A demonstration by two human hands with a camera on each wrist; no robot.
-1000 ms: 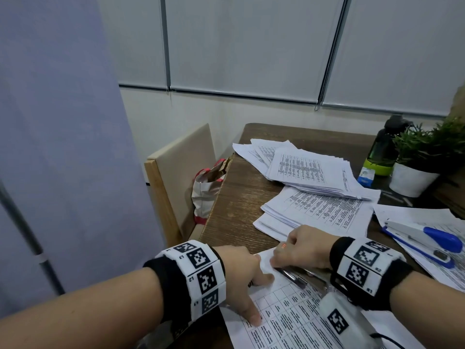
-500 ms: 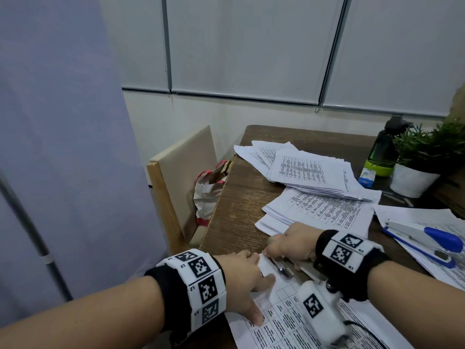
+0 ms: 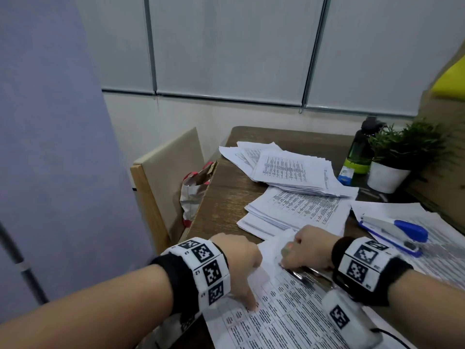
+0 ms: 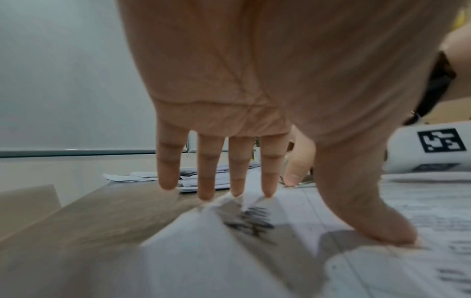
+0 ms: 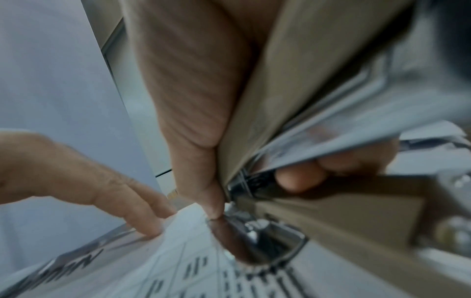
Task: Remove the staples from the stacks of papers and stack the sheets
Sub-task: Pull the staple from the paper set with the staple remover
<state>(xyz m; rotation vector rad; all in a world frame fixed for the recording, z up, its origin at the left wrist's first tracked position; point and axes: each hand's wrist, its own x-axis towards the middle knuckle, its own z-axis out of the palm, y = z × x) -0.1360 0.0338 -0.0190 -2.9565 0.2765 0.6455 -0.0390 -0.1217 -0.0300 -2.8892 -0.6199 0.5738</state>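
Tabletop [image 3: 226,197]: left hand [image 3: 241,260] flat on sheet [image 3: 276,321]; right hand [image 3: 309,250] grips stapler [image 3: 305,275].

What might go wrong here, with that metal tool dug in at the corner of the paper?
The right hand grips a metal staple remover at the corner of the top sheet, which is already lifted and crumpled; a hard pull might tear it. The left hand pins the sheet with its fingertips only, so the stack could slide.
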